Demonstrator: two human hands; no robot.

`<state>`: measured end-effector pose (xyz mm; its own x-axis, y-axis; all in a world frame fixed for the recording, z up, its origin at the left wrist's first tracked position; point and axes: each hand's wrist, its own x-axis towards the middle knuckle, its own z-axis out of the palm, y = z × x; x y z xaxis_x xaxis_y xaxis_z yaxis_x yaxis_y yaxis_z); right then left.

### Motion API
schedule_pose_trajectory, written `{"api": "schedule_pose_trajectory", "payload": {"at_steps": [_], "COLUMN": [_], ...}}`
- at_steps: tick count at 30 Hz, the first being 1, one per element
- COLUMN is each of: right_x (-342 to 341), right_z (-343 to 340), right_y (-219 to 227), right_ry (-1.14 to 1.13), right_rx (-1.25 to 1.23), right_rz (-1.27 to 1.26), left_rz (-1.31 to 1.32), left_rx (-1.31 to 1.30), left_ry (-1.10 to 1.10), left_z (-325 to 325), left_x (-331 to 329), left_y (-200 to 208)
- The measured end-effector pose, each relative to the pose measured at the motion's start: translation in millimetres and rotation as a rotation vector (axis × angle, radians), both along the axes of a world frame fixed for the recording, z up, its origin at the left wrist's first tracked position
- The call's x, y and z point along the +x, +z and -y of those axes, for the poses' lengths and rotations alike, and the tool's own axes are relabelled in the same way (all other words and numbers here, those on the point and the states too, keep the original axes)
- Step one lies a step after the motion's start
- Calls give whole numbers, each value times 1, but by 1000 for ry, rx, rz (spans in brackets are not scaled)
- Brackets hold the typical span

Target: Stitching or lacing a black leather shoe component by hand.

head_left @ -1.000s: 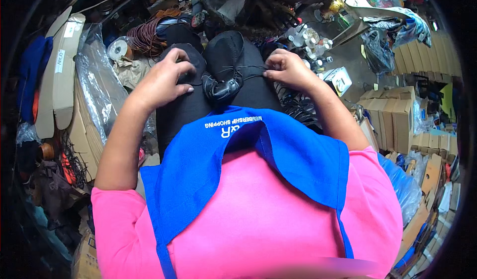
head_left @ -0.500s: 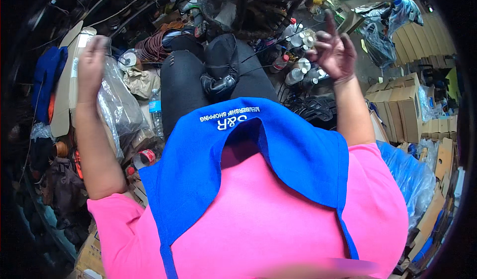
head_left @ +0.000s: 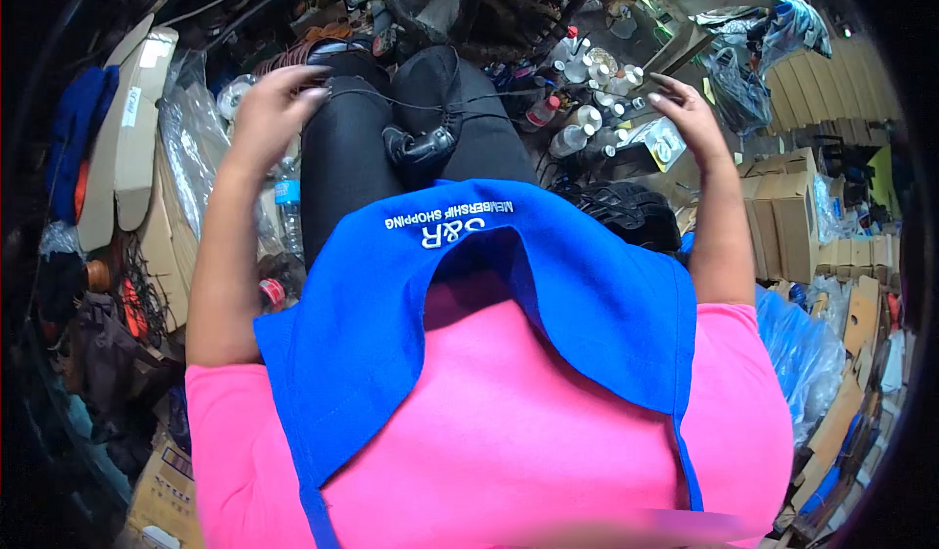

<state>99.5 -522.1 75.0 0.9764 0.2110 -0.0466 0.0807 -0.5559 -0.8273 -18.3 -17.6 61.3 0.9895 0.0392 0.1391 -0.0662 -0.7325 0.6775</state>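
A black shoe (head_left: 423, 148) with a glossy part rests between my black-trousered thighs. Thin dark cord (head_left: 411, 106) runs across my lap above it, toward both sides. My left hand (head_left: 277, 117) hovers beside my left thigh, thumb and fingers apart, close to one stretch of the cord. On the other side, my right hand (head_left: 690, 119) is raised near the plastic bottles, its fingers bent and parted. Neither hand visibly grips anything. I cannot make out where the cord's ends lie. A blue apron (head_left: 372, 265) covers my front.
Several plastic bottles (head_left: 571, 138) stand right of my legs, beside a clear container (head_left: 665, 143). Cardboard pieces (head_left: 137, 148) and plastic wrap (head_left: 191, 138) lie at left. Cardboard boxes (head_left: 782, 217) and blue plastic sheeting (head_left: 797, 344) sit at right. A dark coiled bundle (head_left: 626, 212) lies by my right hip.
My left hand has moved right, toward my thigh, and its fingers now point inward. My right hand has turned and moved slightly right and down, its fingers bending inward.
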Motion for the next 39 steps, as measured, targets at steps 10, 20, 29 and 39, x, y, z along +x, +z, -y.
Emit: {"api": "schedule_pose_trajectory", "payload": {"at_steps": [10, 20, 29, 39], "right_x": [-66, -2, -17, -11], "right_z": [-179, -142, -159, -44], "right_y": [-53, -94, -85, -105], "right_ry": [396, -142, 23, 372], "right_rx": [-136, 451, 1211, -380], "right_rz": [270, -62, -848, -166], "left_rz": [-85, -61, -228, -565], "left_rx": [49, -1037, -1592, -157], "left_ry": [-334, 148, 403, 199], "left_z": [79, -25, -7, -104], "left_x": [27, 12, 20, -24], "left_y": [-42, -38, -52, -60]}}
